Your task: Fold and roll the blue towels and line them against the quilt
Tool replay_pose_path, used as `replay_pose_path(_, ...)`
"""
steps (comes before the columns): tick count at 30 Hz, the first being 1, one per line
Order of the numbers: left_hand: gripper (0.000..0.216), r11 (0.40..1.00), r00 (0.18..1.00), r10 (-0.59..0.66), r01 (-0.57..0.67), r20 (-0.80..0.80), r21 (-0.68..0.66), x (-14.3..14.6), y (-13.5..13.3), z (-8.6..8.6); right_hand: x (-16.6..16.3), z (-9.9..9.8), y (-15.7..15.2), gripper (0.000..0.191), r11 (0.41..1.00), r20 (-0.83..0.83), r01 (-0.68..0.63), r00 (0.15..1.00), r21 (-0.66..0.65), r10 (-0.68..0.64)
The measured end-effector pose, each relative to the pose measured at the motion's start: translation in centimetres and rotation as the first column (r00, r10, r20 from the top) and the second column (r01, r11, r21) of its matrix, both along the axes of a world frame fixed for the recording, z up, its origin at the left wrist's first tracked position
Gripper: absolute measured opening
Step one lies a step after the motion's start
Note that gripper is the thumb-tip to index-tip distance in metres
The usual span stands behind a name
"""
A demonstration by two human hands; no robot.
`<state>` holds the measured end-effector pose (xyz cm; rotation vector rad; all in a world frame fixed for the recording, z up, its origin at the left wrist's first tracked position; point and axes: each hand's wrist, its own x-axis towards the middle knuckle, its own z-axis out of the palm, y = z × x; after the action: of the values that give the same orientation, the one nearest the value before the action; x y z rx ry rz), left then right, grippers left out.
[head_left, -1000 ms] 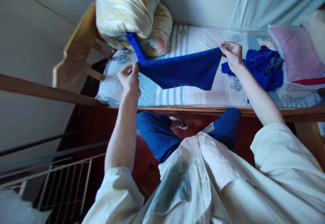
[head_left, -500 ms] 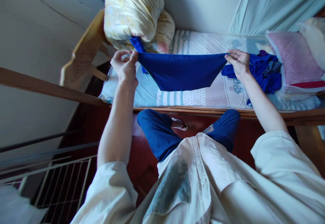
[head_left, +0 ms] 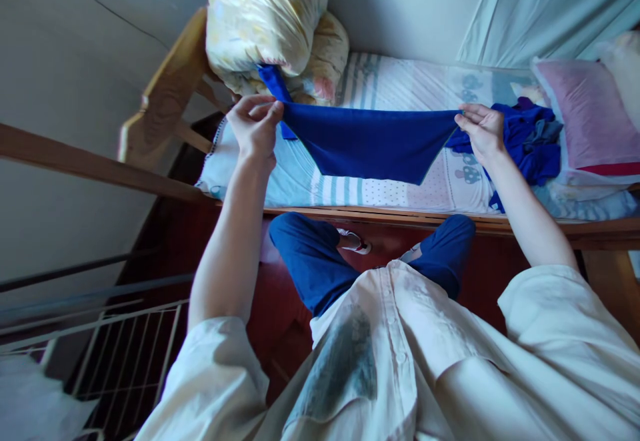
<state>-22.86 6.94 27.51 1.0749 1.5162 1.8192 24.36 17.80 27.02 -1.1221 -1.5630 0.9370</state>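
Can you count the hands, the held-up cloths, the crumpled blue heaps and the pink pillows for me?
Hands: 2, left hand and right hand
Held-up blue cloth: 1
Crumpled blue heap: 1
Pink pillow: 1
Total: 5

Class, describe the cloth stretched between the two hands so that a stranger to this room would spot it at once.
Find the bed that runs across the picture. Seen against it, the left hand and the right hand hold a dark blue cloth by its upper corners. It hangs spread out between them, unlike the crumpled blue clothes beside the pink pillow.
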Motion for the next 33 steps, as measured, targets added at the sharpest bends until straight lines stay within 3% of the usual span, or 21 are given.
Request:
replay_pose_path(8,0.045,1.000,0.999,-0.021,0.021,-0.037,-0.020,1.2,-1.0,-0.5,0.7,0.0,-1.8,0.040,0.996,-0.036,0.015,0.999,-0.085,-0.018)
replay_pose_path(15,0.041,0.975,1.000,0.003,-0.002,0.004,-0.221,3.2,-4.6,-0.8,2.0,0.0,-5.2,0.035,0.978,-0.042,0.009,0.999,-0.207,-0.018)
replay_pose_path(19,0.045,0.954,1.000,-0.020,0.026,0.025,-0.300,3.1,-4.6,-1.3,2.5,-0.4,-5.5,0.032,0.959,-0.034,0.029,0.999,-0.282,-0.040)
replay_pose_path(23,0.043,0.927,0.998,-0.058,0.048,-0.017,-0.373,2.9,-2.5,-2.5,2.3,-1.8,-3.7,0.029,0.931,-0.034,0.051,0.997,-0.361,-0.068)
replay_pose_path(28,0.034,0.917,0.992,-0.102,0.068,-0.067,-0.393,3.2,3.0,-5.1,0.6,-4.4,1.0,0.023,0.884,-0.018,0.121,0.989,-0.452,-0.144)
replay_pose_path(30,0.033,0.928,0.992,-0.101,0.064,-0.081,-0.367,3.3,5.6,-5.9,-0.3,-5.3,3.1,0.023,0.891,-0.007,0.157,0.984,-0.426,-0.177)
replay_pose_path(33,0.036,0.961,0.990,-0.070,0.034,-0.121,-0.275,3.2,8.6,-6.3,-1.0,-6.1,5.2,0.024,0.947,-0.014,0.166,0.984,-0.276,-0.176)
